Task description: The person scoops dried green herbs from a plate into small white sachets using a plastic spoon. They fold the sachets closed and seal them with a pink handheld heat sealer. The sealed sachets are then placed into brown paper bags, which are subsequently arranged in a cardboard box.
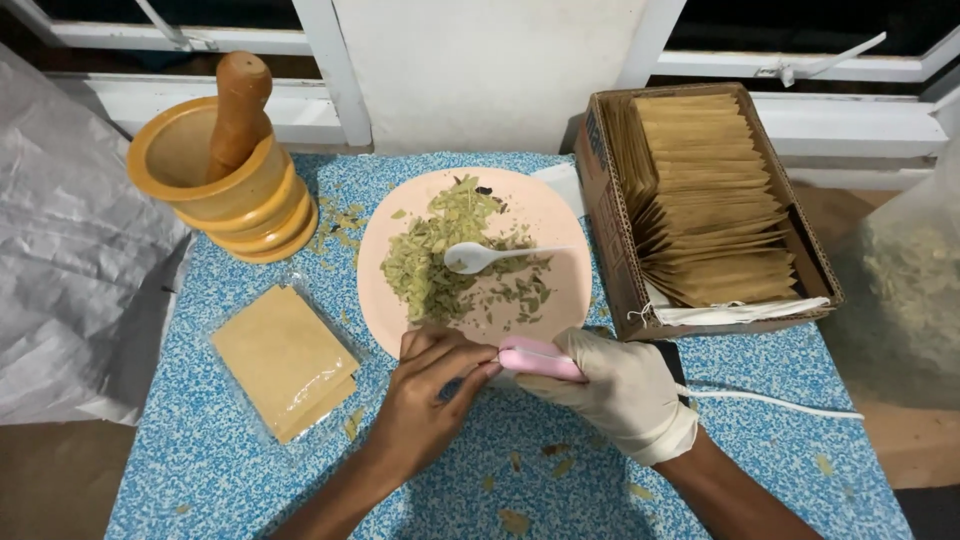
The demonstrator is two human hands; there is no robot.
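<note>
Pink plastic sealer (540, 358) sits at the worktop's (200, 470) near edge, just below the plate (560, 240). The gloved right hand (620, 392) is clamped round its body; the bare left hand (432, 385) pinches its tip, fingers together. It looks light, rigid and smooth, best held along the body, clear of its white cord (770, 402). Dried leaves (440, 255) and a spoon (480, 257) lie on the plate. Mortar (215, 165), sachet box (700, 200) and flat packets (285, 360) crowd around.
</note>
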